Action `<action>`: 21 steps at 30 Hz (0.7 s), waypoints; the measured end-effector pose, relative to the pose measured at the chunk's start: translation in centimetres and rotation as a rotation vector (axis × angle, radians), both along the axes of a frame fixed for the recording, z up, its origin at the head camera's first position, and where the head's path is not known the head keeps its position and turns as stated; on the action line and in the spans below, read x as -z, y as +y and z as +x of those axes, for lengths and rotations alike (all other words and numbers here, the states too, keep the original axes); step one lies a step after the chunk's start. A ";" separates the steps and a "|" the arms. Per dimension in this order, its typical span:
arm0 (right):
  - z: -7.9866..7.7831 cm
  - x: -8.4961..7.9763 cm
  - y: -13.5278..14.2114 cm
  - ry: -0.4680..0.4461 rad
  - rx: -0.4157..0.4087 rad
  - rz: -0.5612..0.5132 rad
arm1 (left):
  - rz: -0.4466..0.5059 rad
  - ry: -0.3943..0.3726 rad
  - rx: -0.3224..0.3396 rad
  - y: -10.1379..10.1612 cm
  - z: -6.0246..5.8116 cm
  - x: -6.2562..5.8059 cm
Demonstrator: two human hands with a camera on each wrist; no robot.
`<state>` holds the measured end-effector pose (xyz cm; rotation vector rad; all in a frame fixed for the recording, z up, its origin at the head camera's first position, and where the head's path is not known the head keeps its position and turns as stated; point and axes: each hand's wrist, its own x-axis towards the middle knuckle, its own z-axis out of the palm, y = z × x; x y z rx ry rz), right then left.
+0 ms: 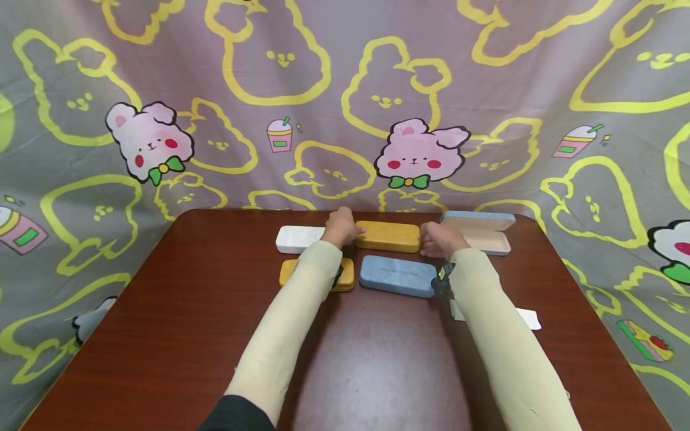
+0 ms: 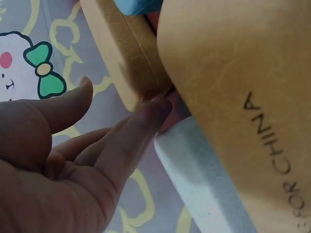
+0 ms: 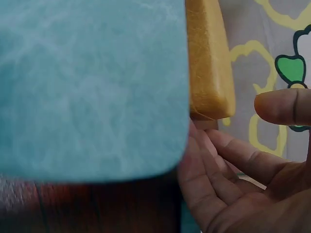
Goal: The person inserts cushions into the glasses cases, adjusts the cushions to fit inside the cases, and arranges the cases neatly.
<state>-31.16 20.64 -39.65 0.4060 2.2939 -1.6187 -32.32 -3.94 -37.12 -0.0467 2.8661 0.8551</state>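
A closed yellow glasses case point(image 1: 388, 235) lies at the back middle of the table, between my two hands. My left hand point(image 1: 341, 227) is at its left end. In the left wrist view, the fingertips point(image 2: 158, 109) meet that end while the thumb point(image 2: 73, 107) stands away. At the other end is my right hand point(image 1: 442, 239), its fingers point(image 3: 201, 179) loosely bent by the case and its thumb apart; whether they touch it is unclear. Just in front lies a closed blue glasses case point(image 1: 399, 275), which covers much of the right wrist view.
A white case point(image 1: 296, 238) lies at the back left, partly behind my left hand. Another yellow case point(image 1: 288, 272) is partly covered by my left forearm. At the back right stands an opened blue case point(image 1: 477, 219). Something white and flat point(image 1: 529, 318) lies under my right forearm.
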 end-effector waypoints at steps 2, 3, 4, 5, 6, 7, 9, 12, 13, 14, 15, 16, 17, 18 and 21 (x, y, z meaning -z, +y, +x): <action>0.1 -0.3 0.1 0.004 -0.009 0.012 | -0.023 0.016 0.001 0.1 0.0 -0.2; 0.2 -0.4 0.2 0.009 -0.012 0.017 | -0.033 0.023 0.005 0.1 0.1 -0.3; 0.4 -0.6 0.3 0.011 -0.009 0.016 | -0.044 0.032 0.013 0.2 0.2 -0.4; 0.5 -0.7 0.3 0.016 -0.010 0.021 | -0.049 0.047 0.023 0.3 0.3 -0.6; 0.7 -0.8 0.4 0.021 -0.011 0.026 | -0.051 0.057 0.034 0.3 0.5 -0.7; 0.9 -0.9 0.5 0.027 -0.014 0.033 | -0.052 0.069 0.049 0.5 0.6 -0.8; 1.3 -1.1 0.8 0.039 -0.024 0.048 | -0.047 0.095 0.075 0.8 1.0 -1.1; 2.0 -1.2 1.4 0.064 -0.057 0.061 | 0.007 0.114 0.105 1.4 1.6 -1.5; 2.2 -1.3 1.6 0.075 -0.070 0.064 | 0.032 0.114 0.111 1.6 1.9 -1.6; 2.5 -1.3 1.8 0.084 -0.080 0.066 | 0.061 0.112 0.115 1.9 2.1 -1.7; 2.7 -1.4 2.0 0.094 -0.093 0.067 | 0.096 0.101 0.122 2.2 2.4 -1.8; 3.0 -1.5 2.2 0.098 -0.094 0.068 | 0.130 0.088 0.129 2.5 2.7 -1.9; 3.3 -1.6 2.5 0.099 -0.097 0.064 | 0.165 0.069 0.135 2.8 3.0 -2.0; 3.6 -1.7 2.6 0.103 -0.099 0.061 | 0.195 0.051 0.143 3.2 3.3 -2.1; 4.5 -2.0 3.1 0.114 -0.099 0.055 | 0.286 0.004 0.188 4.3 4.2 -2.2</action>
